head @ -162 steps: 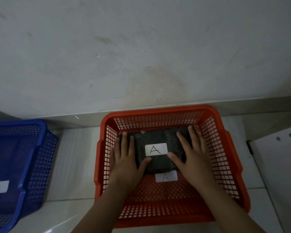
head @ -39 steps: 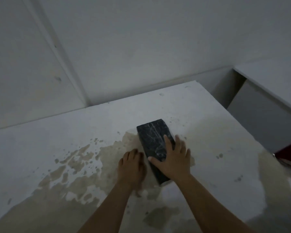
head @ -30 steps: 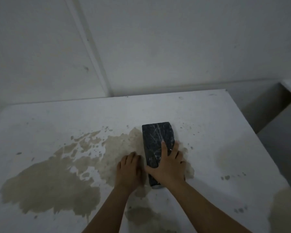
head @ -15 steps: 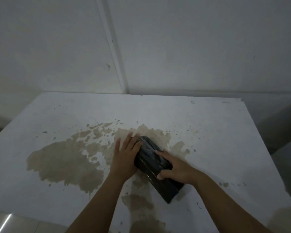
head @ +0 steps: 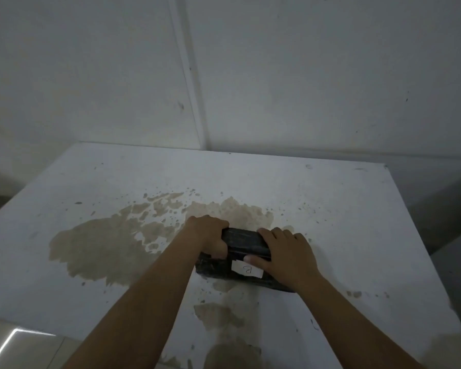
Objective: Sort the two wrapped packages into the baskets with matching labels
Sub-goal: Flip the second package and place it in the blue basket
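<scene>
Although both hands grip it, much of the black wrapped package (head: 241,245) stays hidden: the left hand (head: 208,237) covers its left end and the right hand (head: 288,255) covers its right end and near right corner, so neither end face can be made out. Dim light blurs the wrapping's surface, and the fingers of the left hand curl over the far edge out of sight. A white label (head: 246,269) on the face turned toward the camera shows a single handwritten letter, seemingly a B seen upside down, with its right part tucked beside the right thumb.

The package sits on the white table (head: 357,222), tipped up on its near long edge so the labelled face tilts toward the viewer. Its long axis runs left to right, slightly slanted, with the right end nearer the camera. It lies just at the near right border of the large brown stain (head: 104,243), which spreads away to its left; a smaller stain patch (head: 218,315) lies nearer the camera than the package. Both hands are closed around the package, thumbs pressing the near face.
</scene>
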